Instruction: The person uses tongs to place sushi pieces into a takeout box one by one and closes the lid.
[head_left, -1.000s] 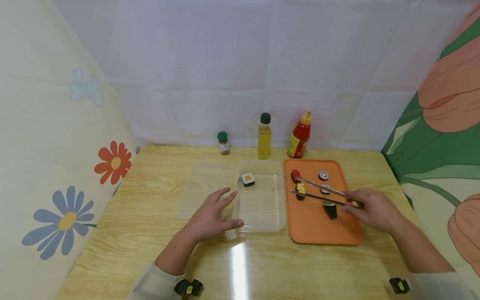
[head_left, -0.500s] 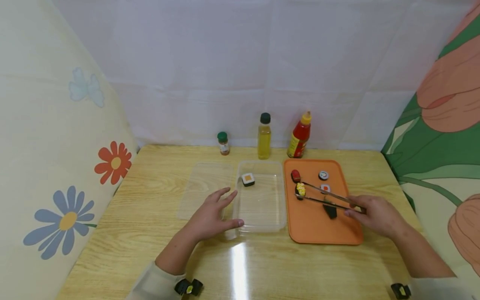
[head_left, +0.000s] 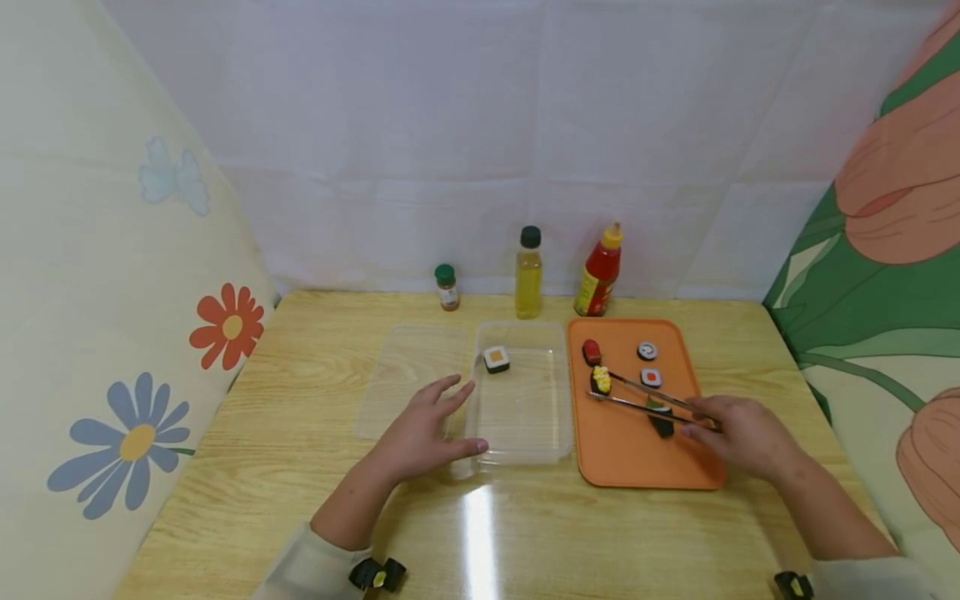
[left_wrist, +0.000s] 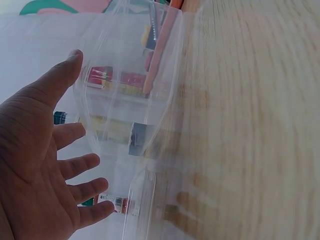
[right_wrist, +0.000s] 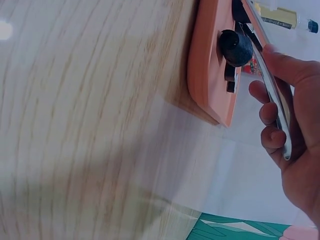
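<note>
My right hand grips metal tongs over the orange tray. The tong tips close around a yellow-topped sushi piece at the tray's left side. In the right wrist view the right hand holds the tongs beside a dark sushi roll. My left hand lies open against the left wall of a clear plastic box, with the thumb at its near corner. One orange-topped sushi piece sits inside the box. The left wrist view shows the left hand with spread fingers beside the clear box.
A clear lid lies left of the box. A small spice jar, an oil bottle and a red sauce bottle stand at the table's back edge. Other sushi pieces lie on the tray. Flowered fabric walls flank the table.
The tongs swung from spread over the tray to closing around the yellow-topped sushi piece. My right hand drifted slightly toward me. The left hand stayed put.
</note>
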